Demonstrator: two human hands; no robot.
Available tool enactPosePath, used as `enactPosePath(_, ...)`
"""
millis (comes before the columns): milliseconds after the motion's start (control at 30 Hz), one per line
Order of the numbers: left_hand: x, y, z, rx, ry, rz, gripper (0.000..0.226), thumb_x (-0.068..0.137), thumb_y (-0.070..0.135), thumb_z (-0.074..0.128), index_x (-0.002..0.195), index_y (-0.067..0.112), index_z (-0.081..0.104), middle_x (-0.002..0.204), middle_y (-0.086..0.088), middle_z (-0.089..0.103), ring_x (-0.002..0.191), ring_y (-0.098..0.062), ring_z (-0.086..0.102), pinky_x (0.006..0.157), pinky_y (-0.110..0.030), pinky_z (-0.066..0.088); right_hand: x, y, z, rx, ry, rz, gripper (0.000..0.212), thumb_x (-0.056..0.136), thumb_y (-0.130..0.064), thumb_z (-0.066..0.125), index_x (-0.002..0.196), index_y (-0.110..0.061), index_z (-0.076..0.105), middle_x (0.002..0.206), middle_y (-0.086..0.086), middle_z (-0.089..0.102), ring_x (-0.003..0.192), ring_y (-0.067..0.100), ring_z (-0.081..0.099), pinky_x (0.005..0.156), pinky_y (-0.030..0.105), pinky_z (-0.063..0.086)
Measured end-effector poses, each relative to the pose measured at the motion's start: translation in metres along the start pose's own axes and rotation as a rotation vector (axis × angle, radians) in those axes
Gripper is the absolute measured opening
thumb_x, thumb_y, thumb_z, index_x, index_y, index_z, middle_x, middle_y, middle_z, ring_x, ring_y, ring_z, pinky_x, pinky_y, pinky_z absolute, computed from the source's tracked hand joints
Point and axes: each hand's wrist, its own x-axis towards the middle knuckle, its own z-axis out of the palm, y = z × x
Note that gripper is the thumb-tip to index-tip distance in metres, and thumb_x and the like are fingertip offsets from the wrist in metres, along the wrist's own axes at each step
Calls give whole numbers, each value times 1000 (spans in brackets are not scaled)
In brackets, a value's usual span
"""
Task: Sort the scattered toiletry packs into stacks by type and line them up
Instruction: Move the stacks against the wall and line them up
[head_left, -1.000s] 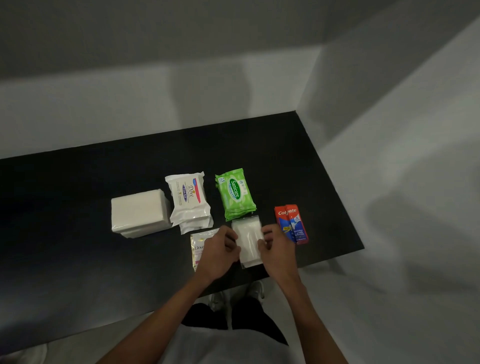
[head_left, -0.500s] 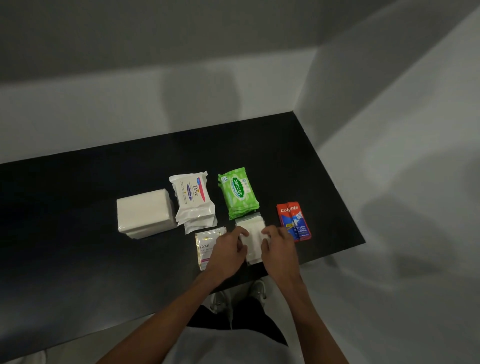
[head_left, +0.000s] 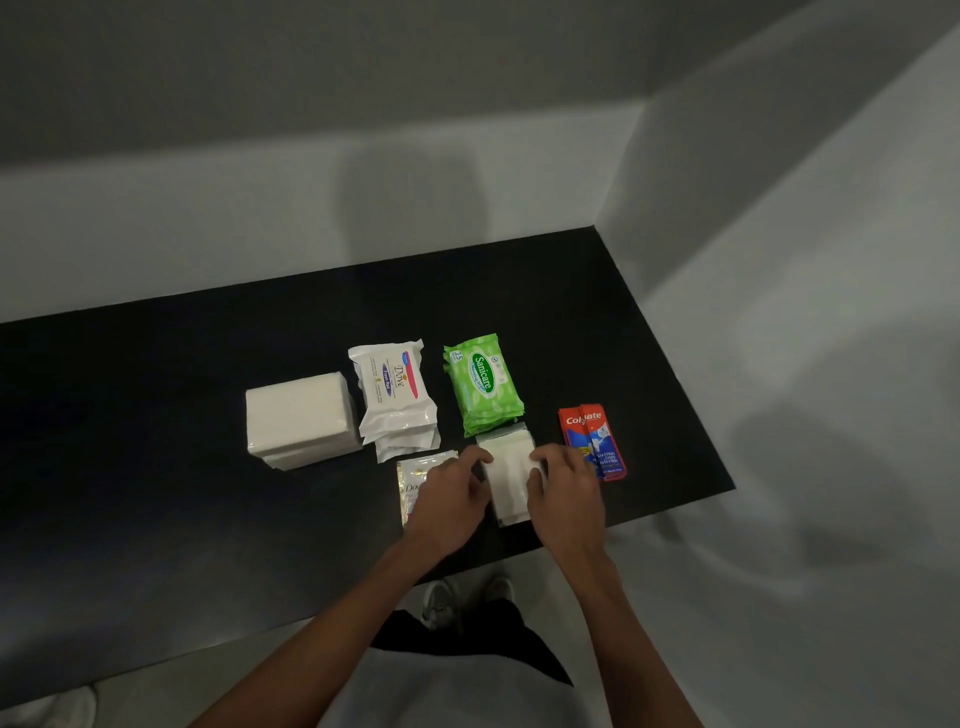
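Here's the black counter (head_left: 208, 493), running from the left edge of the frame to the grey wall corner at right, with every pack gathered in its centre-right part. Biggest of the lot is the white tissue stack (head_left: 298, 415), left of centre, a blocky pile of plain packs. Just right of it sits the Dove wipes stack (head_left: 395, 395), white wrappers piled a little unevenly. Next along is the green Sanicare stack (head_left: 483, 382), label up and edges fairly square.

Now the hands. The left hand (head_left: 452, 499) and right hand (head_left: 563, 493) are apart, one either side of the clear white packs (head_left: 506, 462), which lie flat just below the Sanicare stack. Curled fingers grip those packs by the left and right edges. To the right, near the counter's front edge, lie the red Colgate sachets (head_left: 592, 441), overlapping, the right hand just beside them. Smallest showing is the Dove sachet (head_left: 415, 475), flat below the Dove wipes stack, its right part hidden under the left hand.
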Motion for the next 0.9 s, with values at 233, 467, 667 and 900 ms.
enactPosePath(233,-4,2,-27,-135,216,-58,24,102,14,61,121,26,65,84,12,70,78,-4,69,70,-27,58,11,-12,-10,106,89,-102,21,101,-25,67,122,-25,63,128,-2,61,115,13,56,89,28,53)
enactPosePath(467,10,25,-40,-232,368,-54,32,103,13,63,134,16,59,118,4,67,105,-5,64,96,-30,58,40,-29,-15,239,60,-142,21,106,-32,61,126,-27,58,118,-9,60,104,5,57,80,19,48)
enactPosePath(667,59,50,-20,-226,331,-69,54,108,25,55,157,8,38,151,-8,51,136,-21,52,107,-25,41,94,-38,-18,361,-95,27,37,111,-37,52,141,-17,53,125,1,62,104,10,62,68,14,42)
enactPosePath(900,108,62,-8,-291,390,-267,63,106,16,54,161,6,24,156,-17,37,142,-32,44,112,-42,43,134,-46,-8,378,-321,210,60,110,-53,42,157,-16,42,130,11,65,108,22,67,82,34,55)
